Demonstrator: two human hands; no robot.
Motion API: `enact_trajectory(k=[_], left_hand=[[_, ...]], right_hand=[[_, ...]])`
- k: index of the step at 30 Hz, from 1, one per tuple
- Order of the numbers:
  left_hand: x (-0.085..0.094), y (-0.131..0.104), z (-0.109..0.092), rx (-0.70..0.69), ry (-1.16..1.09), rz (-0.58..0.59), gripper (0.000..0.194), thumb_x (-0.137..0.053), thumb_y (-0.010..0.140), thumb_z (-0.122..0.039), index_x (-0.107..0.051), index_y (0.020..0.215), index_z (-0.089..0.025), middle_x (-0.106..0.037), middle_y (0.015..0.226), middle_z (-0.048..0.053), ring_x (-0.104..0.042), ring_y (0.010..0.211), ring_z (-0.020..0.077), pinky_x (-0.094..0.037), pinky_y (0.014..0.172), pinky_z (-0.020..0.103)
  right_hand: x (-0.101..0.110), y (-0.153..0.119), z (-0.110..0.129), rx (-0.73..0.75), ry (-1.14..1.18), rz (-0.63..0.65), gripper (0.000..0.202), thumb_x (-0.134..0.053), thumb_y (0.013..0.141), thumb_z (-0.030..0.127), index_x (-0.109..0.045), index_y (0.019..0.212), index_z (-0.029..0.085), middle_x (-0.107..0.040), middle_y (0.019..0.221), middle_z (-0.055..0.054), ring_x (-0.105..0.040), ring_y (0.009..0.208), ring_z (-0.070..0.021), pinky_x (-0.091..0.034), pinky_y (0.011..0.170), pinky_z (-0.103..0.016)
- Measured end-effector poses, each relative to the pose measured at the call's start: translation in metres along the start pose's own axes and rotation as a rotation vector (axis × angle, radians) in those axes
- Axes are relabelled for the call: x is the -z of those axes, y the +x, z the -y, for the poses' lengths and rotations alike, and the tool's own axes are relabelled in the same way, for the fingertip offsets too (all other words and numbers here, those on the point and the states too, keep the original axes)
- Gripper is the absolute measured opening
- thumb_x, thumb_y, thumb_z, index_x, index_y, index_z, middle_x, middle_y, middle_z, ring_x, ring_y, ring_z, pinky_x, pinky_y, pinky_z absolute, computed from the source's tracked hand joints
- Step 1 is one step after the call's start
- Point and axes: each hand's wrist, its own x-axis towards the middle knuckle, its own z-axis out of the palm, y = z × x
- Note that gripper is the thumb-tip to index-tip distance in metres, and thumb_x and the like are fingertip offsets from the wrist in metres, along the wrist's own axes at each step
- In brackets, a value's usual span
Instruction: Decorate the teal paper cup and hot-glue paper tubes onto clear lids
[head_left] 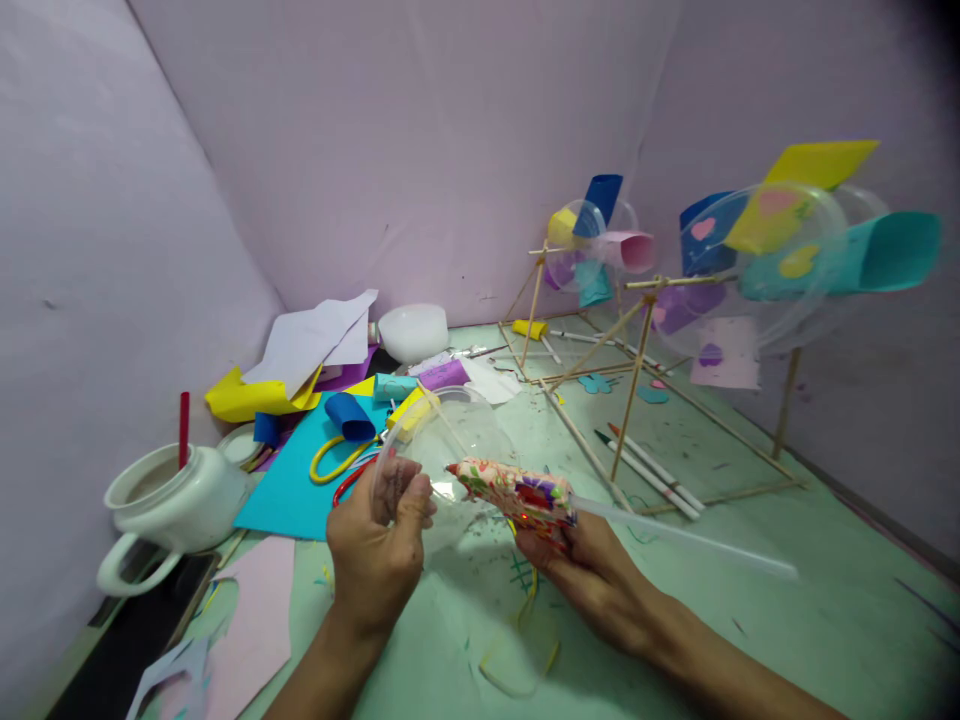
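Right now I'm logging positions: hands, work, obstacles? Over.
Left hand holding clear plastic disc. Right hand gripping glue gun. Yellow looped handle near left hand.

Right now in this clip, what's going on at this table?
A person's left hand holds a clear plastic disc by its edge. The right hand grips a patterned glue gun, its nozzle pointing toward the left hand, with a glue stick jutting from its back. Two paper-bladed wheels stand on stick frames at the right; a white pot and coloured paper lie at the left.
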Motion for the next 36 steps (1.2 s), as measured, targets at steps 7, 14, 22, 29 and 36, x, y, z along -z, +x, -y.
enact_trajectory(k=[7,14,22,29,36], left_hand=[[0.007,-0.004,0.011,-0.465,0.275,0.002,0.006,-0.062,0.078,-0.018,-0.062,0.083,-0.020,-0.070,0.064,-0.002,-0.065,0.049,0.0121,-0.055,0.050,0.021],[0.010,-0.002,0.012,-0.871,0.488,-0.043,0.012,-0.062,0.077,-0.012,-0.062,0.085,-0.020,-0.074,0.070,0.003,-0.070,0.063,0.0157,-0.054,0.058,0.022],[0.011,0.005,0.007,-0.073,-0.035,0.187,0.004,-0.062,0.076,-0.021,-0.062,0.078,-0.018,-0.064,0.054,-0.004,-0.058,0.039,0.0117,-0.049,0.036,0.022],[0.016,0.009,0.007,-0.241,0.066,0.194,0.003,-0.064,0.074,-0.021,-0.067,0.075,-0.020,-0.067,0.057,-0.002,-0.061,0.044,0.0119,-0.052,0.043,0.022],[0.008,0.007,0.017,-0.227,0.131,-0.117,0.011,-0.067,0.072,-0.022,-0.068,0.083,-0.019,-0.072,0.068,0.000,-0.065,0.052,0.0130,-0.056,0.052,0.025]], right_hand=[[-0.008,0.001,0.007,-0.170,0.323,0.005,0.026,-0.055,0.084,0.043,-0.064,0.080,0.019,-0.060,0.062,-0.002,-0.056,0.061,-0.0183,-0.048,0.062,-0.029],[-0.016,-0.001,0.001,-0.396,0.660,0.069,0.042,-0.063,0.070,0.058,-0.055,0.079,0.018,-0.050,0.055,0.004,-0.036,0.036,-0.0071,-0.029,0.036,-0.020],[0.000,0.003,-0.006,0.271,-0.587,-0.133,0.030,-0.049,0.086,0.029,-0.063,0.112,0.022,-0.073,0.088,-0.008,-0.065,0.071,-0.0209,-0.046,0.062,-0.027],[-0.002,0.001,-0.001,0.126,-0.232,-0.034,0.025,-0.047,0.087,0.031,-0.063,0.105,0.022,-0.070,0.090,-0.007,-0.064,0.078,-0.0210,-0.047,0.065,-0.028],[-0.006,0.001,0.015,-0.254,0.418,0.050,0.044,-0.056,0.079,0.054,-0.046,0.053,0.020,-0.040,0.044,0.004,-0.035,0.042,-0.0101,-0.030,0.041,-0.022]])
